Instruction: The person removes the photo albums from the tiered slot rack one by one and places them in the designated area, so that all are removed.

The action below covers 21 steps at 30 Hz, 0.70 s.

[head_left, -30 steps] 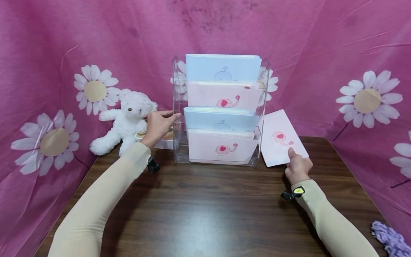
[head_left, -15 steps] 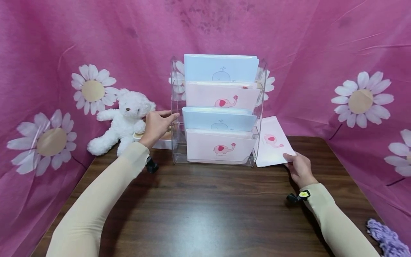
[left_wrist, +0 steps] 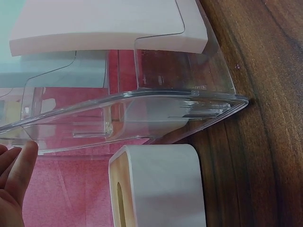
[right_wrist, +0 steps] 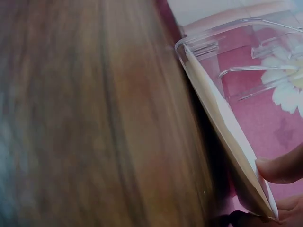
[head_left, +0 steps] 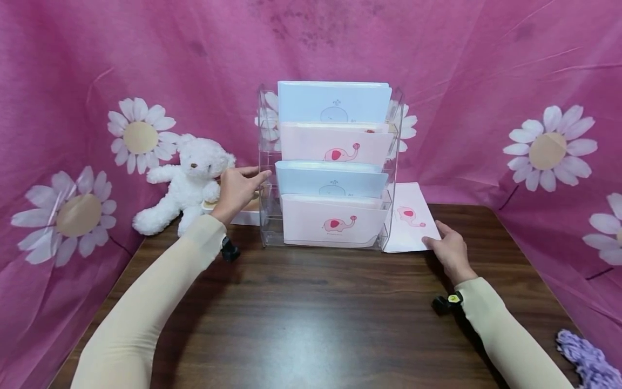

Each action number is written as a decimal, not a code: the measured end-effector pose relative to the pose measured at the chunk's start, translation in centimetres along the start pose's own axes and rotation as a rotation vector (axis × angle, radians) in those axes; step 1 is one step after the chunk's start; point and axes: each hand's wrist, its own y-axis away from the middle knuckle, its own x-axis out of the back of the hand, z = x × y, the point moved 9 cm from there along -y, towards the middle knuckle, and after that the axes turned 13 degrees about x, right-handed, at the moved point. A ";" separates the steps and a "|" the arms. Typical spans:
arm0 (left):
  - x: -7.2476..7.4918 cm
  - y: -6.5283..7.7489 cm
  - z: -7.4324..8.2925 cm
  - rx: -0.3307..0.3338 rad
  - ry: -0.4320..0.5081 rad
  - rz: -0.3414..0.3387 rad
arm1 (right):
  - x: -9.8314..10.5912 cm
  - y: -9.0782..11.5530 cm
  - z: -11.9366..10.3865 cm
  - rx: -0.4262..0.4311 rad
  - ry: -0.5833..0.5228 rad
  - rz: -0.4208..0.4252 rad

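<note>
A clear acrylic rack (head_left: 264, 232) stands upright at the back of the table, with pale blue whale booklets (head_left: 332, 181) and pink elephant booklets (head_left: 335, 221) in its tiers. Another pink booklet (head_left: 405, 216) lies tilted close against the rack's right side. My right hand (head_left: 449, 251) pinches its near right corner, thumb on top and fingers underneath, as the right wrist view shows. On the other side my left hand (head_left: 238, 189) touches the rack's left panel with extended fingers. In the left wrist view, one fingertip (left_wrist: 31, 149) meets the panel's edge; the other fingers are partly cut off.
A white teddy bear (head_left: 189, 175) sits at the left back. Behind my left hand stands a white box with a slotted top (left_wrist: 165, 184). Something purple and knitted (head_left: 590, 356) lies at the right front edge. Pink flowered cloth (head_left: 461, 81) surrounds the wooden table (head_left: 311, 313).
My right hand has brought the pink booklet leftward to the rack's side and turned it straighter, its far end now lower. The left hand stays at the rack's left panel.
</note>
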 end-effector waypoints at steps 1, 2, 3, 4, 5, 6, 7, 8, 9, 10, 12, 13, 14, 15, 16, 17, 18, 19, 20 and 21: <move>0.0 0.0 0.0 0.001 -0.002 0.000 | 0.0 0.0 -0.2 0.009 0.018 -0.003; 0.0 0.0 0.0 0.001 -0.005 -0.003 | 0.0 0.0 -0.3 0.019 0.039 -0.009; 0.0 0.1 0.0 0.002 -0.007 -0.007 | 0.1 0.0 -0.4 0.026 0.059 -0.015; 0.0 0.1 0.0 0.003 -0.008 -0.009 | 0.1 0.0 -0.6 0.034 0.072 -0.022; 0.1 0.1 0.0 0.002 -0.011 -0.009 | 0.1 0.0 -0.7 0.041 0.079 -0.029; 0.1 0.1 0.0 0.001 -0.007 -0.009 | 0.1 -0.1 -0.7 0.046 0.084 -0.034; 0.1 0.1 0.0 -0.001 -0.005 -0.010 | 0.1 -0.2 -0.8 0.049 0.086 -0.038; 0.1 0.0 0.0 -0.004 -0.002 -0.009 | 0.1 -0.2 -0.8 0.049 0.086 -0.043; 0.1 0.0 0.0 -0.004 0.002 -0.009 | 0.1 -0.2 -0.9 0.047 0.086 -0.048; 0.1 0.0 0.0 -0.005 0.004 -0.008 | 0.1 -0.2 -0.9 0.044 0.084 -0.050; 0.1 -0.1 0.0 -0.006 0.006 -0.012 | 0.0 -0.2 -0.8 0.030 0.077 -0.058; 0.1 -0.1 0.0 -0.006 0.004 -0.015 | 0.0 -0.2 -0.9 0.023 0.075 -0.065; 0.0 -0.1 0.1 -0.007 0.000 -0.017 | -0.1 -0.1 -0.9 0.017 0.068 -0.070; 0.0 -0.1 0.1 -0.006 -0.003 -0.020 | -0.2 -0.1 -0.9 0.011 0.058 -0.074; 0.0 -0.1 0.1 -0.007 -0.008 -0.019 | -0.3 -0.1 -0.9 0.007 0.041 -0.076; 0.0 -0.1 0.1 -0.007 -0.011 -0.020 | -0.3 -0.1 -0.9 0.004 0.026 -0.079; 0.0 -0.1 0.1 -0.007 -0.014 -0.018 | -0.4 -0.1 -1.0 0.004 0.011 -0.083; 0.0 0.0 0.1 -0.007 -0.017 -0.016 | -0.5 -0.1 -1.0 0.004 -0.005 -0.085; 0.0 0.0 0.1 -0.007 -0.016 -0.016 | -0.6 -0.1 -1.0 0.003 -0.031 -0.083; 0.0 0.0 0.1 -0.006 -0.016 -0.016 | -0.6 -0.2 -1.0 0.002 -0.056 -0.083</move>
